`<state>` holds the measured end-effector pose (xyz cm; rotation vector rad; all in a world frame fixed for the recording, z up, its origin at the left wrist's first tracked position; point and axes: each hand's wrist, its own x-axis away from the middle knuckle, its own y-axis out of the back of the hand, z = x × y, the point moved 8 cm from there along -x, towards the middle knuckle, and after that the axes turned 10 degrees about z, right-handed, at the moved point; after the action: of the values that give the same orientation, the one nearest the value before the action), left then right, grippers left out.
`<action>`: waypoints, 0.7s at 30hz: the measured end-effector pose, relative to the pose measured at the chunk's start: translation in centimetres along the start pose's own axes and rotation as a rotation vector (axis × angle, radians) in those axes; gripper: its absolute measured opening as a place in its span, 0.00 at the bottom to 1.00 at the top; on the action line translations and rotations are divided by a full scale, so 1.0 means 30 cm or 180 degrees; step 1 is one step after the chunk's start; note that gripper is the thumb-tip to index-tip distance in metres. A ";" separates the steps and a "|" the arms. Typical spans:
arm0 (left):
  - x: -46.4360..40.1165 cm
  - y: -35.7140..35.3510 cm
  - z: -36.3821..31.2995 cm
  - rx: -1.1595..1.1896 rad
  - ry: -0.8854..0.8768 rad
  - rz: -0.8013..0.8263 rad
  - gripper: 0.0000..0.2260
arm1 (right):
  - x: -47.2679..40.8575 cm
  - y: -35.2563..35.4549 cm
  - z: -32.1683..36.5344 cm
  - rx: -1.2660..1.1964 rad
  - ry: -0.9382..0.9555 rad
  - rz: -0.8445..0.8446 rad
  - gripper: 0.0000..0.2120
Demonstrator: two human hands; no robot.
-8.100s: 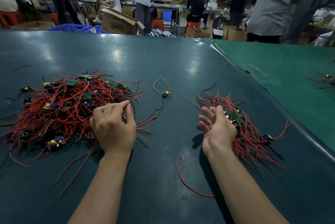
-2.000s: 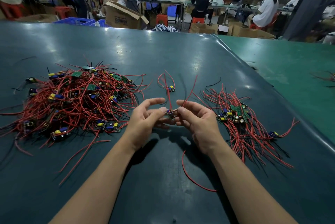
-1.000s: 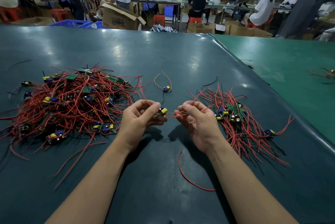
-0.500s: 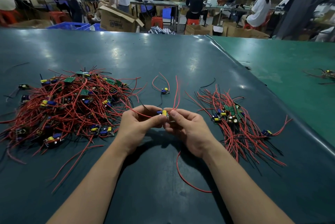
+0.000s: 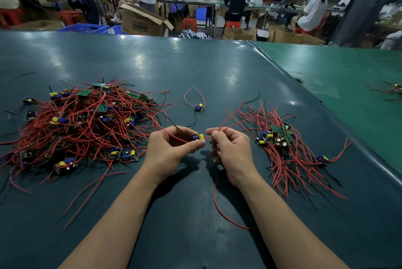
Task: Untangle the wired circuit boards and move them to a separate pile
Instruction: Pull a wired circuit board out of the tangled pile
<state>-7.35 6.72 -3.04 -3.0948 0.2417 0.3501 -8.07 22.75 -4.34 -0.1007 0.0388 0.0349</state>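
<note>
Red insulated wires and small green circuit boards with blue and yellow parts make up a big tangled heap [image 5: 82,125] on the left of the dark teal desk [image 5: 195,66]. Just right of the heap and above the desk, the left hand [image 5: 171,149] pinches one small circuit board with a blue block and a yellow block [image 5: 198,137] between thumb and forefinger, the other fingers curled under it. Close beside it, the right hand [image 5: 230,149] pinches the board's thin red wires [image 5: 235,116] between thumb and forefinger; these wires run up and to the right, over the edge of a second, smaller pile of boards with red wires [image 5: 282,146] lying on the right of the desk. The two hands are near each other but not touching, with a short stretch of red wire between the board and the right fingers. Beyond the hands, a lone small board with a looped red wire [image 5: 199,107] lies by itself between the two piles. One loose curved red wire [image 5: 219,207] lies on the desk beneath the right forearm. Farther right, a lighter green mat [image 5: 348,77] carries another small bunch of wired boards [image 5: 393,89] at the frame's edge. Behind the desk stand an open brown cardboard box [image 5: 141,21] and blue plastic crates [image 5: 84,28], and several people sit or stand at far benches.
</note>
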 end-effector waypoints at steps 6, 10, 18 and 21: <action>0.006 -0.001 -0.022 -0.0281 -0.0242 -0.0062 0.10 | 0.002 -0.022 -0.004 0.0027 -0.0165 0.0608 0.11; 0.009 -0.017 -0.025 -0.0436 -0.0274 0.0043 0.10 | 0.000 -0.023 -0.004 0.0153 -0.0061 0.0492 0.11; 0.002 -0.017 -0.026 -0.0337 -0.0270 -0.0027 0.09 | -0.028 0.000 -0.030 -0.0695 -0.0077 0.0092 0.15; 0.002 -0.025 -0.020 -0.0227 -0.0180 0.0021 0.09 | -0.029 0.001 -0.041 -0.1000 -0.0219 0.0054 0.19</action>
<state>-7.06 7.44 -2.48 -3.1488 0.2436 0.4556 -8.97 22.62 -5.52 -0.4133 -0.0350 0.0613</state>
